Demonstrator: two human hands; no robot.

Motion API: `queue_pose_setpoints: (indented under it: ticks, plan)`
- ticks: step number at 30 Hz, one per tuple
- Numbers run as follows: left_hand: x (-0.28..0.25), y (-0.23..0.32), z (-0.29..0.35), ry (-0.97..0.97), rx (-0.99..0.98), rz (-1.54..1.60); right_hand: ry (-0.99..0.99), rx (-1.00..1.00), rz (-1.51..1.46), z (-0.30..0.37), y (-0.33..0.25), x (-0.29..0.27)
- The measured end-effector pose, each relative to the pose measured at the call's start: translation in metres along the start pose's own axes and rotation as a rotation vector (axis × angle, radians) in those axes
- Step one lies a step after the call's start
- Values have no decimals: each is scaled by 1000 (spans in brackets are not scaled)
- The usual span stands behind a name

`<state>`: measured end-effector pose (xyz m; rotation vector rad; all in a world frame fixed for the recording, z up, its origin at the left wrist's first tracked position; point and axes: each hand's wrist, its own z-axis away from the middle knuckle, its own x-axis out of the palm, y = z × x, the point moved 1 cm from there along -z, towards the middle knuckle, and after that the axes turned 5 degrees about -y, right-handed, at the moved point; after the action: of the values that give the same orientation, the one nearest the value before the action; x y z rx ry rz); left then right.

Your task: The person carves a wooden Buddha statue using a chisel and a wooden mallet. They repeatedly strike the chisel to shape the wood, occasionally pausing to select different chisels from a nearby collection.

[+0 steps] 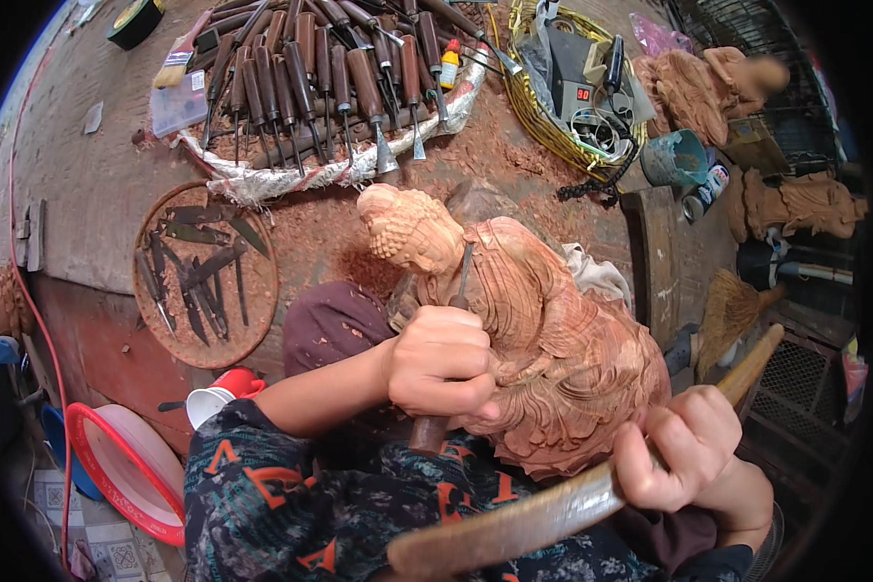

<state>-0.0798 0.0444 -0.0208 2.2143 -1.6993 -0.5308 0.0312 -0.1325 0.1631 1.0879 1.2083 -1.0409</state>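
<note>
A carved wooden statue point(553, 330) of a seated figure with a curled-hair head lies tilted in front of me, against my knee. My left hand point(441, 364) is closed round the dark handle of a carving chisel point(429, 435). The chisel's thin metal blade points up and away, its tip at the statue's shoulder and chest. My right hand point(679, 451) grips a long, curved wooden club point(514, 524) near the statue's base. One end of the club reaches toward my lap and the other to the far right. The club and the chisel handle are apart.
Many chisels point(306, 82) stand on a sacking-edged tray at the back. Knives lie in a round basket point(267, 335) at left. A yellow basket point(529, 112) holds an electrical box. Other carvings point(795, 204), a blue cup point(674, 157) and a broom point(732, 315) are at right.
</note>
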Motion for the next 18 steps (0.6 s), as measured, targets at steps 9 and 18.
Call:
queue_pose_setpoints:
  ticks: [9, 18]
  plan:
    - [-11, -1, 6, -96, 29, 6, -112, 116, 40, -5, -9, 5]
    - [5, 13, -2, -52, -37, -53, 8, 131, -229, 8, -7, 18]
